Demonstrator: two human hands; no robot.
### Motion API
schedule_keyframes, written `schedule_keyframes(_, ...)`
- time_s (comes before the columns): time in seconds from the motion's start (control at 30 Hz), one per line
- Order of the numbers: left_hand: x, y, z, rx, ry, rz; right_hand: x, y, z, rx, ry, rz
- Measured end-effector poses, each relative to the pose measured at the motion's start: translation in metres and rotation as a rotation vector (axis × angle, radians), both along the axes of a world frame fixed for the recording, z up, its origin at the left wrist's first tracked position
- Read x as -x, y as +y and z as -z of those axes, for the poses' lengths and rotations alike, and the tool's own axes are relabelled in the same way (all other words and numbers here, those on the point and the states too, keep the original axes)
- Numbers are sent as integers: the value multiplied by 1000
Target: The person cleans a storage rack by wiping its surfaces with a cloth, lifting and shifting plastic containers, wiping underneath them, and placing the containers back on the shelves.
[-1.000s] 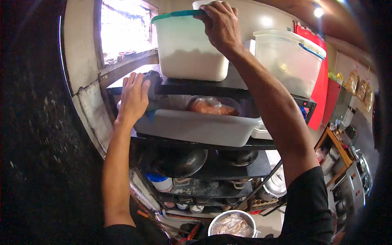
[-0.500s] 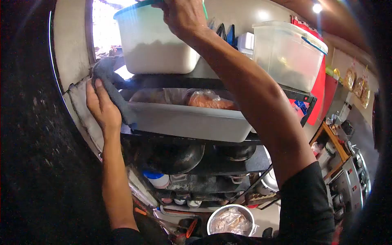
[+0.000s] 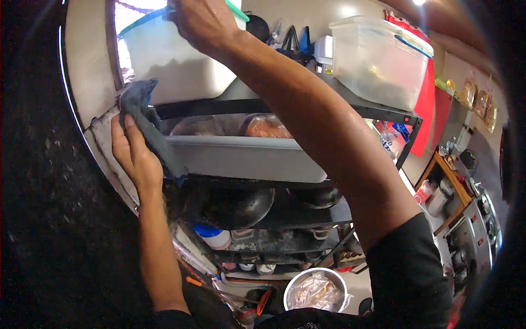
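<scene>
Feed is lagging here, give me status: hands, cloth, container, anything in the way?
Left hand holds grey cloth at shelf's left end. Right hand grips white tub by its green rim. Grey tray sits directly below.

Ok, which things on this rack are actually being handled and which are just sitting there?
In hand:
left hand holding dark cloth
right hand gripping white tub

Just sitting:
grey bin
clear lidded container
dark wok
foil-lined pot

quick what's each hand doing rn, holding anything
left hand: closed on a dark grey cloth by the rack's left end
right hand: gripping the rim of the white tub on the top shelf
</scene>
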State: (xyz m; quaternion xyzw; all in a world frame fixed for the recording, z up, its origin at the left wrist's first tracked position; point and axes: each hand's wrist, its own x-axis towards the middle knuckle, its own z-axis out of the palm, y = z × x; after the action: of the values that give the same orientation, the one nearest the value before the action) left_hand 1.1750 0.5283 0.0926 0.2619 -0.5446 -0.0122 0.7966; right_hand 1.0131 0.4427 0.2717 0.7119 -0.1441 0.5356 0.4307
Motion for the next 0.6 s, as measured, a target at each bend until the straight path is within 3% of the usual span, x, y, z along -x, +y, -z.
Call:
schedule_keyframes(0.03,2,3,0,-28,-11,42,6,12,1,-57,55,53)
schedule_keyframes(0.13,27,20,-7,-37,-22,73,24,43,8,146,13,39)
schedule_keyframes(0.23,51,30,-15,10,-60,137,71,106,27,-92,-7,-13)
schedule_keyframes(0.33,84,36,-29,57,-152,60,129,154,66,-49,-280,-2)
schedule_keyframes(0.37,96,34,-37,123,-235,-48,160,164,73,-27,-278,-110)
schedule_keyframes(0.47,132,11,-63,304,-452,-256,238,211,124,-92,-533,-46)
schedule_keyframes(0.53,156,-10,-68,286,-612,-193,283,229,156,-87,-681,-137)
schedule_keyframes(0.6,168,-31,-66,-61,-946,-2,330,240,184,-54,-834,35)
